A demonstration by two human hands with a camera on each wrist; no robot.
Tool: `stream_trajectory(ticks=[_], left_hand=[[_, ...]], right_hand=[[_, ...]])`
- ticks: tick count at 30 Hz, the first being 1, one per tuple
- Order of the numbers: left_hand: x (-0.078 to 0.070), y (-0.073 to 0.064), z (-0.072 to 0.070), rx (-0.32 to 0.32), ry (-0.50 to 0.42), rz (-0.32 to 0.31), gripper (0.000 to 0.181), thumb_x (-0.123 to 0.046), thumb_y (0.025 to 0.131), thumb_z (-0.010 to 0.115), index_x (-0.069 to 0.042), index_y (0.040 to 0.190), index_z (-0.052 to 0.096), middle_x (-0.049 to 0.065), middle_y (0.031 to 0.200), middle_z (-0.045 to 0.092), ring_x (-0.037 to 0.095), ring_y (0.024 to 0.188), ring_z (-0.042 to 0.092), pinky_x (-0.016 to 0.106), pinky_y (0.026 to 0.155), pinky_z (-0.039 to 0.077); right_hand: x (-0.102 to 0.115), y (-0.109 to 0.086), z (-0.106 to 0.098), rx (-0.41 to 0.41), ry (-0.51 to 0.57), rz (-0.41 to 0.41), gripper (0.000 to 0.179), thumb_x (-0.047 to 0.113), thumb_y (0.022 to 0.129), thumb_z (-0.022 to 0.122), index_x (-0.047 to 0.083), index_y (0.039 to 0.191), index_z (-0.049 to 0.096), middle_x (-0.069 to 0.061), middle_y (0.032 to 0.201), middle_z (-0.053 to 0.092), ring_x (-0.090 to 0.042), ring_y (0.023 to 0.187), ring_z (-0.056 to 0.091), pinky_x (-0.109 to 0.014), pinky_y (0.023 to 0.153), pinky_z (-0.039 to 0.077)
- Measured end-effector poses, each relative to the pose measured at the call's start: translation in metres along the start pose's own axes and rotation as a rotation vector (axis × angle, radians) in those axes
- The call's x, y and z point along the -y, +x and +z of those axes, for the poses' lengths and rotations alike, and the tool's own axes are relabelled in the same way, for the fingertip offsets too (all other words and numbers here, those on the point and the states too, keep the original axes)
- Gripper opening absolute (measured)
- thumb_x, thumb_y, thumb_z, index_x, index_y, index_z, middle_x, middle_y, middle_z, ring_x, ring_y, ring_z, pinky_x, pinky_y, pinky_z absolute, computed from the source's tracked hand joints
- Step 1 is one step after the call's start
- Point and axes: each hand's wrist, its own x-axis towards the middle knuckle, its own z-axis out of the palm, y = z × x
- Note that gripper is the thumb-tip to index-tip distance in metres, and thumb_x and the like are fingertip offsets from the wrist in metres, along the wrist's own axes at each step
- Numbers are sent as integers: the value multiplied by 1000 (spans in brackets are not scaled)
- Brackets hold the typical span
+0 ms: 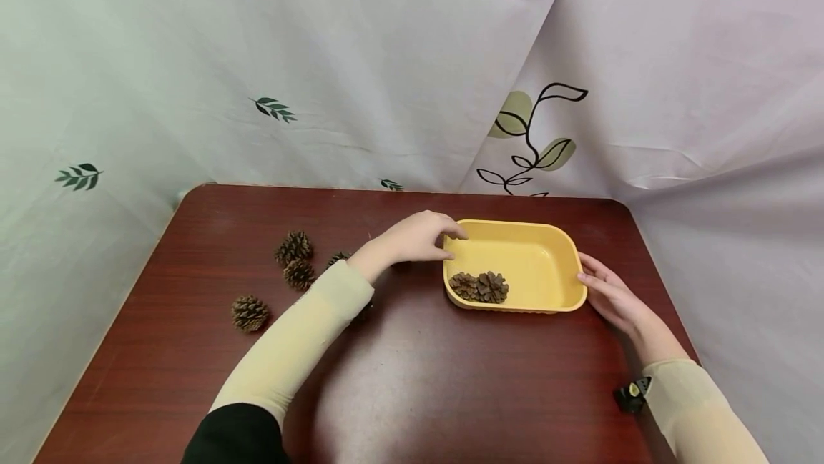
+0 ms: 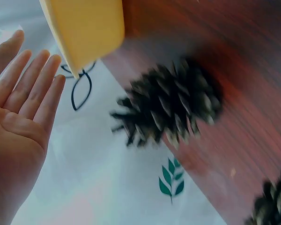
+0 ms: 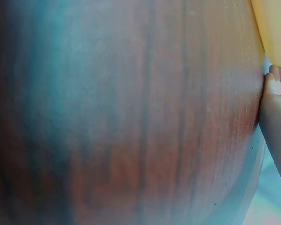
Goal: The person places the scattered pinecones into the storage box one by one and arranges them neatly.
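Note:
A yellow plastic basin (image 1: 523,257) lies on the table with two open brown pine cones (image 1: 493,287) in its near left corner. My left hand (image 1: 421,237) is over the basin's left rim, fingers loosely bent, thumb apart, holding nothing. The left wrist view shows its bare palm and extended fingers (image 2: 35,91), with a large pine cone (image 2: 166,103) beyond. At the basin's right end my right hand (image 1: 611,296) holds the wall, thumb at the rim and fingers along the outside. Only part of that hand (image 3: 277,101) shows at the right wrist view's edge.
Several pine cones (image 1: 294,247) lie on the table's left part, some partly hidden by my left arm. One pine cone (image 1: 250,314) sits apart, nearer me. The dark red table (image 1: 450,378) meets a pale leaf-patterned cloth (image 1: 386,78) at the back and sides.

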Motion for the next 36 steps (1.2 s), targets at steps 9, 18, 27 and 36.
stream_trajectory(ticks=[9,18,27,36], left_hand=[[21,-22,-13,-18,5,-94,42,-15,93,82,-9,133,74,9,137,73,27,136,64,43,119,50],[40,-41,-19,10,6,-147,44,-14,92,82,-6,134,72,11,139,71,30,135,64,47,114,53],[51,-54,-17,45,19,-201,45,-17,93,83,-8,136,72,12,139,71,31,133,65,48,113,54],[59,-61,-11,35,35,-210,45,-16,91,84,-7,134,72,12,137,72,31,127,67,47,110,56]], right_hand=[[0,-1,-1,-5,-9,12,50,-3,111,33,26,147,53,9,140,66,-3,125,65,-17,101,56],[1,-1,-1,-6,0,12,52,-4,111,31,26,147,54,10,138,67,-2,124,66,-17,100,57],[1,0,-1,17,21,-19,52,-5,111,31,23,147,54,7,139,67,-4,124,66,-17,101,56],[1,-1,0,15,11,-5,52,-5,111,31,24,147,53,10,139,67,-3,124,66,-16,101,56]])
